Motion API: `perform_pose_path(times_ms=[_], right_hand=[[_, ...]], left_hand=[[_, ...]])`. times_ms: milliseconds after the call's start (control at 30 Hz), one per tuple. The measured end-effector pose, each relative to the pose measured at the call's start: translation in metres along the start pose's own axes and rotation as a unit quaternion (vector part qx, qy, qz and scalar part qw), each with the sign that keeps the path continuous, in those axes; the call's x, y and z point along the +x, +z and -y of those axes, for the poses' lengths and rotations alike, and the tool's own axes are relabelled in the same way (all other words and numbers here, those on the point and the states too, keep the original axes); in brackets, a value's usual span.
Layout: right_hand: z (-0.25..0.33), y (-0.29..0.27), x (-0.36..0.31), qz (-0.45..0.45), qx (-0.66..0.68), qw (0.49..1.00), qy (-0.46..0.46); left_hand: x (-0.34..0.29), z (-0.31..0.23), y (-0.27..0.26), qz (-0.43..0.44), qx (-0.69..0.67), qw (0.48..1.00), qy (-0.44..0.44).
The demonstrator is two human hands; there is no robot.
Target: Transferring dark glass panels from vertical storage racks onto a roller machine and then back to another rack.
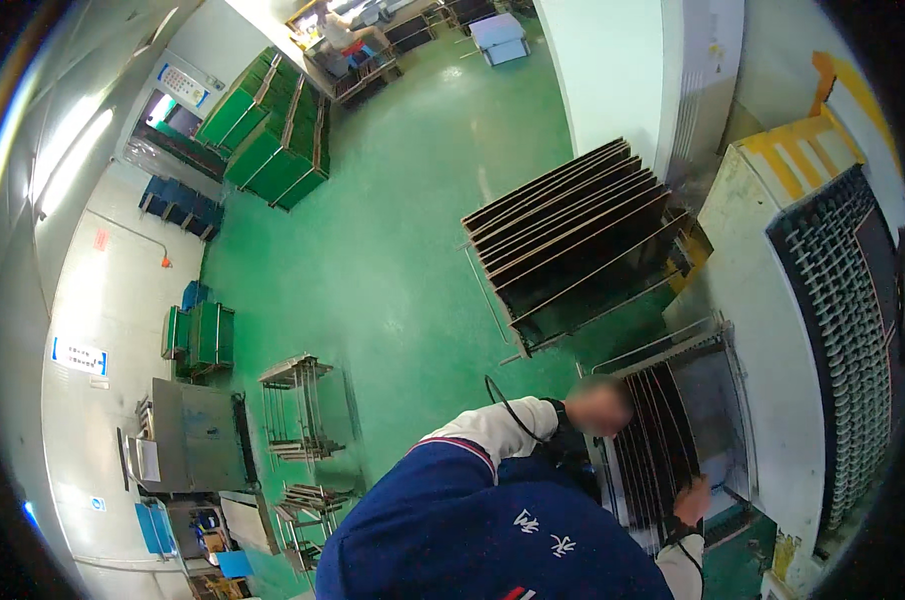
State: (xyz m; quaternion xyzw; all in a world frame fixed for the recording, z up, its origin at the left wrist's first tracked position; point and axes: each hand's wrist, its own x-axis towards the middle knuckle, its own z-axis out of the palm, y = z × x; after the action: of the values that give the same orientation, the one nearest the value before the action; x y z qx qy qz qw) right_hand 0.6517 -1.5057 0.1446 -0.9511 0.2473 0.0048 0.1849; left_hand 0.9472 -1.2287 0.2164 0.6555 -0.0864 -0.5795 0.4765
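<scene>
Several thin dark panels (663, 415) stand side by side in a metal rack (738, 395) in front of me at the lower right. My left hand (601, 408) is at the left edge of these panels; it is smeared, so its fingers cannot be made out. On the opposite side of the panels, my right hand (693, 498) has its fingers curled in at the edge of one dark panel. A dark band covers the right wrist. White sleeves and a blue garment cover my arms and body, and a black cord loops by the left sleeve.
Just beyond stands another rack of dark panels (573, 240). A pale machine with a roller conveyor (838, 340) rises at the right. Across the green floor (393, 250) are metal stands (298, 410), green bins (278, 150) and a grey cabinet (198, 430). Another person (341, 32) sits at the far bench.
</scene>
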Motion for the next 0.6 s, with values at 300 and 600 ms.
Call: perform_pose_path(times_ms=[300,600], right_hand=[[-0.008,0.002,-0.007,-0.077,-0.03,0.995,-0.047],[-0.016,0.024,-0.004,-0.014,0.207,0.961,0.182]], left_hand=[[0.01,0.003,0.005,-0.015,0.064,0.998,0.01],[0.01,0.019,0.008,-0.04,0.045,0.998,0.004]])
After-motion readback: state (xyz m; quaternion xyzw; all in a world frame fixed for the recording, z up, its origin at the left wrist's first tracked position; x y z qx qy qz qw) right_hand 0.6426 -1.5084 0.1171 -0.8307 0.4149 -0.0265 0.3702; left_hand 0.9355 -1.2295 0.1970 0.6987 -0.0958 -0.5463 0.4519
